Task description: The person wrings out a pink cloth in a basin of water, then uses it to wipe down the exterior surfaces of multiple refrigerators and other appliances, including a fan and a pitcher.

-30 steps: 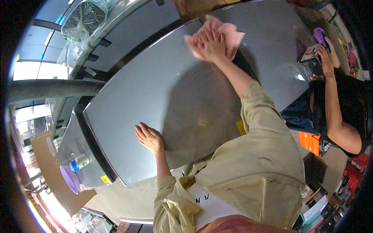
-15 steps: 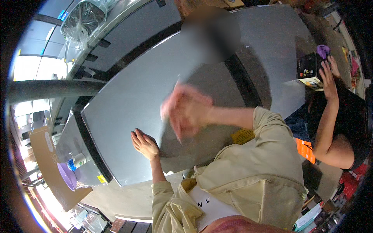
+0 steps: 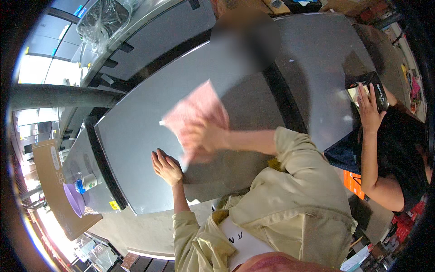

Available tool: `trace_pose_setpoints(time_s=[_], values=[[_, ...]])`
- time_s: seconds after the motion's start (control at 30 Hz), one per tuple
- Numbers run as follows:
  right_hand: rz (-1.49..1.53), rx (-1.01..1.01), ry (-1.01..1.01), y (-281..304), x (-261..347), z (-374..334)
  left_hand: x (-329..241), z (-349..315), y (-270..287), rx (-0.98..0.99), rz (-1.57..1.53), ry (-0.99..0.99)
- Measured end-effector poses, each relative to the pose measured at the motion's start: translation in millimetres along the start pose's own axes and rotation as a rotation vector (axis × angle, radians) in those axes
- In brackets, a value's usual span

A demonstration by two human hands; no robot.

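Observation:
My right hand (image 3: 206, 138) grips a pink cloth (image 3: 195, 112) and holds it against the grey tabletop (image 3: 131, 140), near the middle of the table. The cloth spreads up and left from my fingers and looks blurred. My left hand (image 3: 166, 166) lies flat on the tabletop with its fingers apart, just left of and below the cloth, holding nothing. Both forearms wear pale yellow-green sleeves.
Another person sits at the right, one hand (image 3: 369, 109) on a dark device (image 3: 368, 88). A black seam (image 3: 283, 102) divides the tabletop. A cardboard box (image 3: 52, 181), a purple lid (image 3: 74, 199) and a small cup (image 3: 88, 181) stand at the left end. A pillar (image 3: 54, 96) rises on the left.
My right hand has swept the pink cloth from the far side of the table back toward me, to the middle near my left hand. The left hand stayed planted.

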State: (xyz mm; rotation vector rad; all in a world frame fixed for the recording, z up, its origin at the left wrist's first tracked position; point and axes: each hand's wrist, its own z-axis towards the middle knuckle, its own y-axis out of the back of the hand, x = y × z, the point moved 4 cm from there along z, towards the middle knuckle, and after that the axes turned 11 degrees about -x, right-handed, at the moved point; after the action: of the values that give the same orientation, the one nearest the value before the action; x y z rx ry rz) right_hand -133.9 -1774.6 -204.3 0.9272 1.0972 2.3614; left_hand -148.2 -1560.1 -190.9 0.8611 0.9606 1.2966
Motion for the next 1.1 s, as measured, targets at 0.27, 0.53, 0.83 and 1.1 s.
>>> trace_pose_setpoints(time_s=[0.27,0.53,0.83,1.1], values=[[-0.493,-0.292,-0.837,166.5,-223.0,-86.9,-9.3,1.9,1.3,-0.01,-0.022,-0.02],[-0.299,-0.149,-0.678,125.5,-33.1,-15.2,-6.7,0.9,0.3,-0.006,-0.025,-0.018],[-0.272,-0.083,-0.753,126.2,-11.7,-189.4,-8.1,1.6,-2.2,-0.02,0.007,-0.052],[-0.356,-0.212,-0.733,51.2,47.5,-68.4,-1.4,2.5,-3.1,-0.052,0.027,-0.072]])
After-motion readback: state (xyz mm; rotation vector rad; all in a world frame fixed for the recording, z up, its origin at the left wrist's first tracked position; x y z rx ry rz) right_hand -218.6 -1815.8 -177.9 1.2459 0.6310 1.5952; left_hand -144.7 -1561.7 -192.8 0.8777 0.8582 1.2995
